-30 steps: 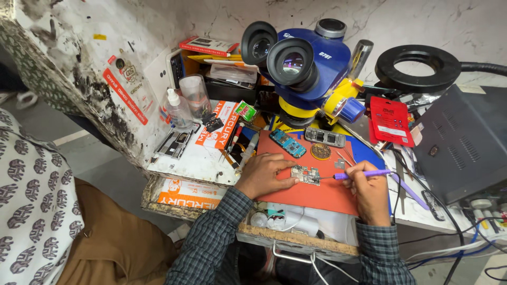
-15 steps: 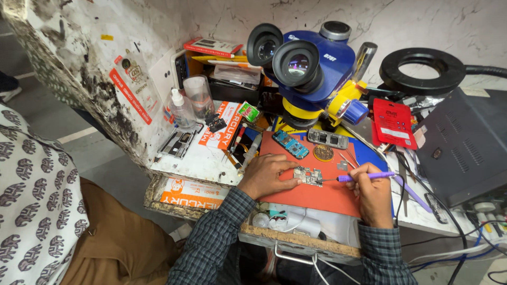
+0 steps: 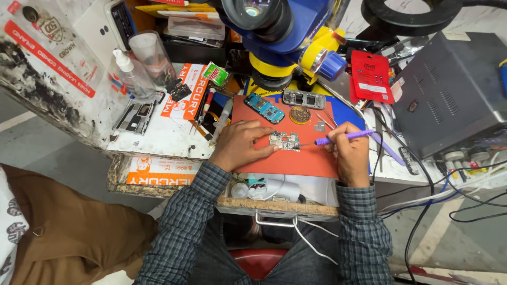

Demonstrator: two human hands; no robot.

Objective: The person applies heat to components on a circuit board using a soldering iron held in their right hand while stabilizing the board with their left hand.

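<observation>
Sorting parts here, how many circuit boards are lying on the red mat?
3: small board under the left hand, blue board at the mat's top, grey board beside it. Others may be hidden.

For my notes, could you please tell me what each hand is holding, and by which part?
The right hand grips a purple-handled tool by its handle; the left hand pins the small circuit board at its left edge.

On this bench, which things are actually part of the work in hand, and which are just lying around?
In use:
- small circuit board, steadied by the left hand
- purple-handled tool, held in the right hand, tip at the board
- red work mat under them

Lying about:
- blue circuit board
- grey phone frame
- clear bottle
- red packet
- grey box
</observation>
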